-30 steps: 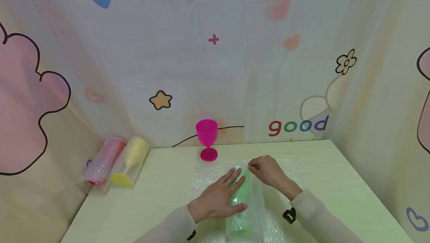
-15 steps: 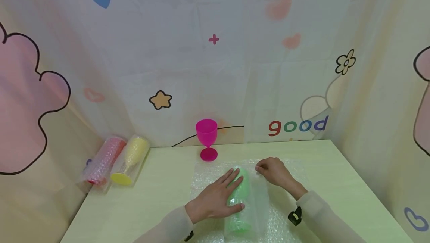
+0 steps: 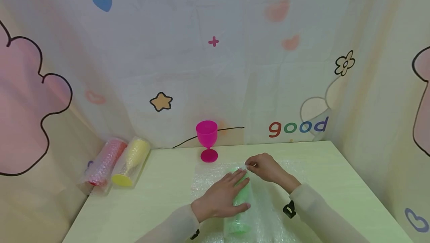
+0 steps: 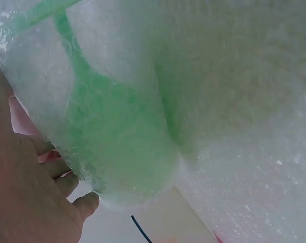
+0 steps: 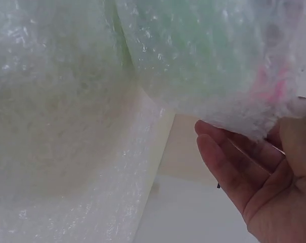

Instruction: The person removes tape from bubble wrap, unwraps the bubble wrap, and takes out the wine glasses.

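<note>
A green goblet (image 3: 240, 198) lies on its side under bubble wrap (image 3: 268, 213) near the front of the table. My left hand (image 3: 223, 196) rests on it with fingers spread and extended. In the left wrist view the goblet's bowl (image 4: 117, 131) and stem show through the cloudy plastic, with the left fingertips (image 4: 86, 205) along its side. Just beyond the bowl end, my right hand (image 3: 267, 168) pinches the edge of the bubble wrap between thumb and fingers. The right wrist view shows this wrap edge (image 5: 238, 119) raised at the right fingers (image 5: 221, 169).
A pink goblet (image 3: 207, 134) stands upright at the back of the table (image 3: 168, 198). Two wrapped goblets, one red (image 3: 107, 161) and one yellow (image 3: 134, 157), lie at the back left. A printed curtain (image 3: 215, 67) hangs behind the table.
My right hand moved slightly right with the wrap's edge, then came back left toward the goblet's bowl end. The left hand stays on the goblet, shifted slightly right.
</note>
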{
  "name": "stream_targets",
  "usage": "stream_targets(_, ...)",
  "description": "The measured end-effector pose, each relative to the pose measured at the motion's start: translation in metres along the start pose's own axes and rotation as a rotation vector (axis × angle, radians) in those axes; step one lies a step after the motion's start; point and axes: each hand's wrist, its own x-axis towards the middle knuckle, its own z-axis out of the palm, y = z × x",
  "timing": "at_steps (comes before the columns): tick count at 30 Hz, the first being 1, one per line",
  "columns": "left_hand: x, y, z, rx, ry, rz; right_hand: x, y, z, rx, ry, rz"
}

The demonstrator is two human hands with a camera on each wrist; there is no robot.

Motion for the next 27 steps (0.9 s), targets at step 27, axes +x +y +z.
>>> stream_targets(27,-0.018,-0.012,0.013,0.007,0.029,-0.037,-0.02,0.06,0.009,0.127,-0.028,0.42)
